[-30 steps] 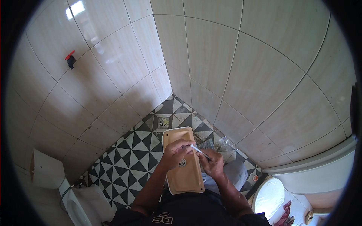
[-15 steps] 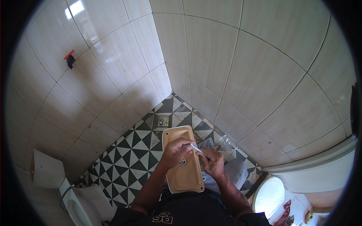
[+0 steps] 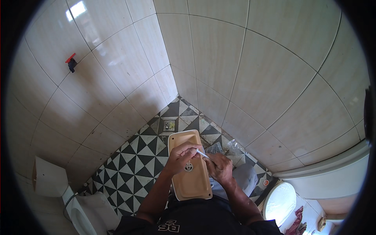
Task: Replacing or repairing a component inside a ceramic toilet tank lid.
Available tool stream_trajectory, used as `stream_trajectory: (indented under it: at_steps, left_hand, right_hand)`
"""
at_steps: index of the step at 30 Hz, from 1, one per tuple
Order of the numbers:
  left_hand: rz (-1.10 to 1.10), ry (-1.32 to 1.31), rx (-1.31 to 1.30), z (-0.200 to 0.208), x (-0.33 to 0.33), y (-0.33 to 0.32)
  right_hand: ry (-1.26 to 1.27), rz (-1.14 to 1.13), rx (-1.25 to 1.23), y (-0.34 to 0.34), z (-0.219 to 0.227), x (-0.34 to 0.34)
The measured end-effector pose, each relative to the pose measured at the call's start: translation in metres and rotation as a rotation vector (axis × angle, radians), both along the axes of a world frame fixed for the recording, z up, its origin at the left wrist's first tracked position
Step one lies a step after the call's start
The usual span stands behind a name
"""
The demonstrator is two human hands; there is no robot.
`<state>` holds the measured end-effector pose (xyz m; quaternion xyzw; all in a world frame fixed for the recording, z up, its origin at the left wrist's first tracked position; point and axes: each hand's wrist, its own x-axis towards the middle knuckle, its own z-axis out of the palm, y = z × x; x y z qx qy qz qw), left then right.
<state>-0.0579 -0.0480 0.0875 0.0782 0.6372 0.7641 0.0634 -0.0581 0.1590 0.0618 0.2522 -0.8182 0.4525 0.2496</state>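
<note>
Rod (image 3: 203, 155), slim and white, in grip of left hand (image 3: 182, 156) and right hand (image 3: 220, 167) over tan basin (image 3: 192, 187).

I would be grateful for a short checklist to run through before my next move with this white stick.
1. Left grip on the white stick: ok, fingertips pinch one end.
2. Right grip secure at the other end: cannot tell, the fingers hide the contact.
3. Tan tray beneath the hands: ok.
4. Tray firmly supported: cannot tell, its underside is hidden.
5. Floor free of loose wrapping: not ok, clear plastic lies beyond the right grip.
</note>
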Motion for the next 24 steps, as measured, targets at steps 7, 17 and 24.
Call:
stream_trajectory:
  at_steps: [7,17,24]
  left_hand:
    - [0.019,-0.051,0.014,-0.015,-0.002,-0.007]
    - [0.030,0.002,-0.036,-0.009,-0.001,-0.007]
    - [0.004,0.035,-0.009,-0.010,-0.001,-0.008]
  right_hand:
    - [0.001,-0.055,0.096,0.000,0.002,0.003]
    - [-0.116,0.000,-0.103,0.000,0.012,0.001]
    - [-0.262,0.068,-0.152,0.004,0.016,0.001]
